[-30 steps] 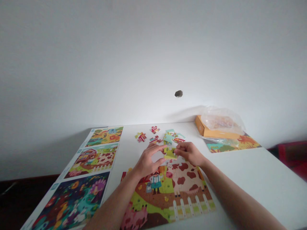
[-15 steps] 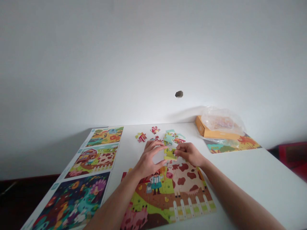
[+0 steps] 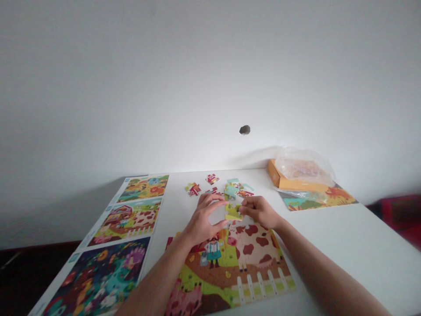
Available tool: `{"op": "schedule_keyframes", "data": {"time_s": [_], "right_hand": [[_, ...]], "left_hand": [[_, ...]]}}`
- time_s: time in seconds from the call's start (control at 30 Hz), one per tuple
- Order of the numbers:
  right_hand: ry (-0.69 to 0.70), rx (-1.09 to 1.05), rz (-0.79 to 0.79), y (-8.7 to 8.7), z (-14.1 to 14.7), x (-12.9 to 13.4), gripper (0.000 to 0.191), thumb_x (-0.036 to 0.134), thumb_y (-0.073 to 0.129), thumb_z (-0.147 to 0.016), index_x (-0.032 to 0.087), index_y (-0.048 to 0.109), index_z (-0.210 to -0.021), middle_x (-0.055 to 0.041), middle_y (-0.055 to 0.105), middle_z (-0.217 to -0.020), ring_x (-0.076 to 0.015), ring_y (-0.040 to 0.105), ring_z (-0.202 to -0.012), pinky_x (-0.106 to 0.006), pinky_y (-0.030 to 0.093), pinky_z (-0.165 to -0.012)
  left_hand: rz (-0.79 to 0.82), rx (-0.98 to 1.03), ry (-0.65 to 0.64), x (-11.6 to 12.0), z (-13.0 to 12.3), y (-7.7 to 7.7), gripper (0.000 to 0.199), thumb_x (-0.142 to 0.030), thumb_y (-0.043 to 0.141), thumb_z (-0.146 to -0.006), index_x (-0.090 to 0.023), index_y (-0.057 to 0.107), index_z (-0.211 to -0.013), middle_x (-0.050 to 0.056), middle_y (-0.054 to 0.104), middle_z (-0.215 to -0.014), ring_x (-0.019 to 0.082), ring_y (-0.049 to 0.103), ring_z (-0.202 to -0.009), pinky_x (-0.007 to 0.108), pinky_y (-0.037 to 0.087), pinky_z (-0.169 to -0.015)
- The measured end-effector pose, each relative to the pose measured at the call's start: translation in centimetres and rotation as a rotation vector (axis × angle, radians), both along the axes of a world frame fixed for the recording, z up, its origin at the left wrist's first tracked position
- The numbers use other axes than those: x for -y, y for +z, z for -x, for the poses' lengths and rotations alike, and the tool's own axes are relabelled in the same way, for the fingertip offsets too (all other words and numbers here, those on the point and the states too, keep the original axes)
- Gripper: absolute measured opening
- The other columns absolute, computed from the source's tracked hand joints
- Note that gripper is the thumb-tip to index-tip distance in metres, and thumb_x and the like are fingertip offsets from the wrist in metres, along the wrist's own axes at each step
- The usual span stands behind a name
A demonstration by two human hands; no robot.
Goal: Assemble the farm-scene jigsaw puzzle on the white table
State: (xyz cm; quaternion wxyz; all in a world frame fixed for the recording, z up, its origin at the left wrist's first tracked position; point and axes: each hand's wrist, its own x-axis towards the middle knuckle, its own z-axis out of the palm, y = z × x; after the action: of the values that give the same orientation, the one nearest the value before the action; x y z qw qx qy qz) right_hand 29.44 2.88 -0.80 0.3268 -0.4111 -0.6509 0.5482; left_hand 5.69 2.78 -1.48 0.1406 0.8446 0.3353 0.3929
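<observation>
Right between our two hands, a yellow-green cardboard jigsaw piece [image 3: 233,212] sits at the uneven top edge of a colourful farm jigsaw puzzle [image 3: 256,259], just above the brown-spotted cow. Our right hand [image 3: 259,211] pinches the piece's right side between thumb and fingertips. Our left hand [image 3: 202,219] is arched, its thumb and fingers spread wide, with the tips close to the piece's left side; whether they grip it, we cannot tell. Only a narrow gap separates the two hands, and the puzzle lies directly under our wrists.

Just beyond our fingertips, loose red, teal and green cardboard jigsaw pieces [image 3: 235,189] lie scattered on a white table [image 3: 345,245], the closest almost touching our fingers, leaving little room ahead of the hands. Well to the left of our left hand, three printed farm and garden picture sheets [image 3: 126,220] run in a column along the table's left edge. Far past our right hand, an orange cardboard box [image 3: 291,181] with a crumpled clear plastic bag [image 3: 304,166] on it sits at the table's far edge, beside another printed picture sheet [image 3: 317,199]. To the right of our right forearm, the white tabletop extends a long way toward its right edge.
</observation>
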Motion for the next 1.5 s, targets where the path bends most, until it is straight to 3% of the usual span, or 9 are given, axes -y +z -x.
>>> {"op": "schedule_keyframes", "data": {"time_s": [0.27,0.43,0.6,0.77,0.97,1.17,1.5], "right_hand": [[-0.13,0.105,-0.099,-0.2,-3.1,-1.3,0.034,0.046,0.066,-0.078,0.015,0.056,-0.069,0.0056,0.043,-0.054,-0.0068,0.031,-0.049,-0.022,0.02,-0.047],[-0.063,0.137,-0.059,-0.3,-4.2,-1.6,0.028,0.037,0.071,-0.074,0.014,0.062,-0.088,0.0049,0.051,-0.055,-0.0079,0.038,-0.05,-0.021,0.025,-0.048],[-0.019,0.158,-0.037,-0.9,-3.5,-1.4,0.022,0.032,0.069,-0.075,0.014,0.062,-0.084,0.0031,0.055,-0.056,-0.0085,0.043,-0.051,-0.021,0.029,-0.049],[-0.028,0.243,-0.136,-1.3,-3.4,-1.6,0.015,0.027,0.068,-0.075,0.014,0.064,-0.082,0.0013,0.058,-0.063,-0.0092,0.046,-0.056,-0.021,0.032,-0.053],[-0.038,0.393,-0.296,-1.0,-3.6,-1.6,0.011,0.025,0.066,-0.075,0.015,0.067,-0.08,0.0014,0.058,-0.066,-0.009,0.043,-0.058,-0.021,0.03,-0.052],[-0.039,0.539,-0.374,-1.3,-3.8,-1.6,0.012,0.028,0.066,-0.076,0.017,0.067,-0.08,0.0035,0.055,-0.06,-0.0091,0.041,-0.053,-0.021,0.029,-0.05],[-0.01,0.609,-0.528,-1.0,-3.7,-1.5,0.009,0.026,0.065,-0.077,0.02,0.069,-0.083,-0.0022,0.066,-0.078,-0.0149,0.057,-0.071,-0.024,0.04,-0.067]], "left_hand": [[0.007,0.006,0.017,-0.2,0.1,-0.5,0.026,-0.014,0.062,-0.079,-0.023,0.066,-0.103,0.006,0.058,-0.112,0.022,0.049,-0.112,0.042,0.04,-0.102],[0.014,-0.022,0.01,-0.1,0.1,-0.4,0.023,-0.015,0.062,-0.079,-0.023,0.068,-0.099,0.006,0.058,-0.113,0.023,0.049,-0.113,0.042,0.039,-0.102],[0.029,-0.054,-0.008,0.0,0.0,0.0,0.02,-0.016,0.062,-0.079,-0.023,0.07,-0.096,0.006,0.059,-0.116,0.023,0.048,-0.115,0.042,0.037,-0.104],[0.063,-0.119,-0.068,0.2,-0.1,0.1,0.016,-0.019,0.063,-0.081,-0.025,0.072,-0.092,0.003,0.06,-0.125,0.024,0.046,-0.119,0.045,0.03,-0.11],[0.165,-0.256,-0.184,0.7,-0.3,0.2,0.02,-0.024,0.065,-0.081,-0.028,0.073,-0.099,-0.002,0.053,-0.139,0.025,0.038,-0.127,0.046,0.028,-0.111],[0.262,-0.361,-0.244,0.6,-0.2,0.0,0.034,-0.034,0.066,-0.082,-0.031,0.067,-0.115,-0.001,0.054,-0.138,0.029,0.032,-0.133,0.048,0.027,-0.11],[0.278,-0.409,-0.262,0.8,-0.3,0.1,0.04,-0.043,0.065,-0.082,-0.037,0.063,-0.121,-0.002,0.051,-0.14,0.032,0.028,-0.134,0.05,0.024,-0.11]]}}
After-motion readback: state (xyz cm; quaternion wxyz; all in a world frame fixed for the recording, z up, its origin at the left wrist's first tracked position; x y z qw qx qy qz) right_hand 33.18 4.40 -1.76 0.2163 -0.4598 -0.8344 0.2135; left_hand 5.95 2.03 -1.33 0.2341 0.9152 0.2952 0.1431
